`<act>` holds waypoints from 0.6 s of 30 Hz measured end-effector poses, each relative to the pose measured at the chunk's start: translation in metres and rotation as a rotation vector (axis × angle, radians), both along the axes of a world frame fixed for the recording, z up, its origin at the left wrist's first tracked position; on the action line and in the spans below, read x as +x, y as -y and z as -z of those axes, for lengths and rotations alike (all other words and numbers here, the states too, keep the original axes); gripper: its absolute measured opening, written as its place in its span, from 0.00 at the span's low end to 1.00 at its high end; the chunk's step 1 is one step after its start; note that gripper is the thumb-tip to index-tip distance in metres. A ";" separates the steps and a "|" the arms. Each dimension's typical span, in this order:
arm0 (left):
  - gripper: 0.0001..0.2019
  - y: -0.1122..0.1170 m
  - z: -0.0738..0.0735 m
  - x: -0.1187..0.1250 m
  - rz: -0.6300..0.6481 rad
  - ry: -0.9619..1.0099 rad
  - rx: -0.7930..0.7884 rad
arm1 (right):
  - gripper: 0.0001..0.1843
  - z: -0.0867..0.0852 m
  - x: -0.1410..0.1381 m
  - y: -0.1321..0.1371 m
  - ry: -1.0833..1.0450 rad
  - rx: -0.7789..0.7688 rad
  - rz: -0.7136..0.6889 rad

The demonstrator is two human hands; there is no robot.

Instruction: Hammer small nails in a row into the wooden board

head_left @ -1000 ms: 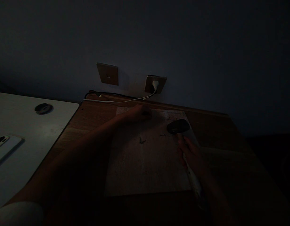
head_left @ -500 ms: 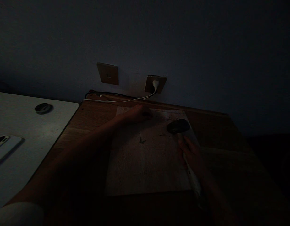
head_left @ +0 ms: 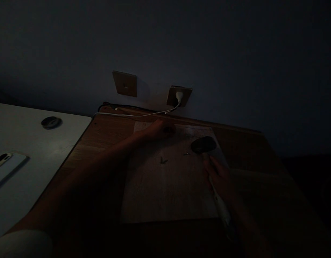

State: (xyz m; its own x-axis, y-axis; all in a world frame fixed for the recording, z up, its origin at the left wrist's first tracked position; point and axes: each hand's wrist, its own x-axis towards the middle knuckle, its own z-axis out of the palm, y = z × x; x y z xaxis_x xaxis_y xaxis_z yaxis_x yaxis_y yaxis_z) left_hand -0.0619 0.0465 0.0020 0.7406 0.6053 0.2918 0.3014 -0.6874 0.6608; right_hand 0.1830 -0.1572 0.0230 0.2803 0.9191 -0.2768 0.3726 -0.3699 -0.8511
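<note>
The scene is very dark. My right hand is closed round the pale handle of a mallet, whose dark head rests on the far right part of a pale wooden board. My left hand reaches to the board's far edge with its fingers curled together; what they pinch, if anything, is too small and dark to make out. A small nail stands in the board's middle and another small nail lies left of the mallet head.
The board lies on a brown wooden table against a wall with a switch plate and a socket holding a white plug and cable. A white table at left carries a phone and a dark round cap.
Almost nothing has changed; only the view has shifted slightly. Both hands stay where they were.
</note>
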 end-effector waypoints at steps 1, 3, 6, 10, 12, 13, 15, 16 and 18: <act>0.09 -0.001 0.001 0.000 -0.013 0.002 0.000 | 0.27 -0.001 -0.002 -0.001 0.009 0.006 -0.009; 0.10 -0.001 0.004 0.001 -0.035 0.014 0.000 | 0.25 -0.005 -0.006 -0.004 0.017 0.026 -0.041; 0.11 -0.002 0.005 0.001 -0.022 0.030 -0.010 | 0.23 -0.012 -0.015 -0.015 0.005 0.062 -0.091; 0.16 -0.004 0.006 0.001 -0.011 0.023 -0.027 | 0.22 -0.021 -0.028 -0.035 0.007 0.108 -0.164; 0.21 -0.004 0.008 0.002 -0.034 0.033 -0.038 | 0.23 -0.025 -0.034 -0.043 0.013 0.103 -0.194; 0.24 -0.005 0.009 0.002 -0.044 0.042 -0.043 | 0.23 -0.026 -0.037 -0.046 0.012 0.096 -0.205; 0.27 -0.006 0.011 0.002 -0.057 0.056 -0.050 | 0.23 -0.028 -0.043 -0.052 0.008 0.091 -0.223; 0.28 -0.006 0.012 0.003 -0.060 0.060 -0.054 | 0.24 -0.029 -0.046 -0.054 0.008 0.094 -0.227; 0.28 -0.007 0.013 0.003 -0.063 0.059 -0.058 | 0.25 -0.028 -0.050 -0.058 0.017 0.097 -0.224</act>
State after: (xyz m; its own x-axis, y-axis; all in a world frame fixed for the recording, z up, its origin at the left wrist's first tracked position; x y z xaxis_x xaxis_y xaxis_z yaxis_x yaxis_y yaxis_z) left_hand -0.0590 0.0534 -0.0113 0.6827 0.6677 0.2969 0.3021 -0.6279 0.7173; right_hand 0.1329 -0.0992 0.0514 0.0702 0.9809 -0.1816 0.4507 -0.1936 -0.8714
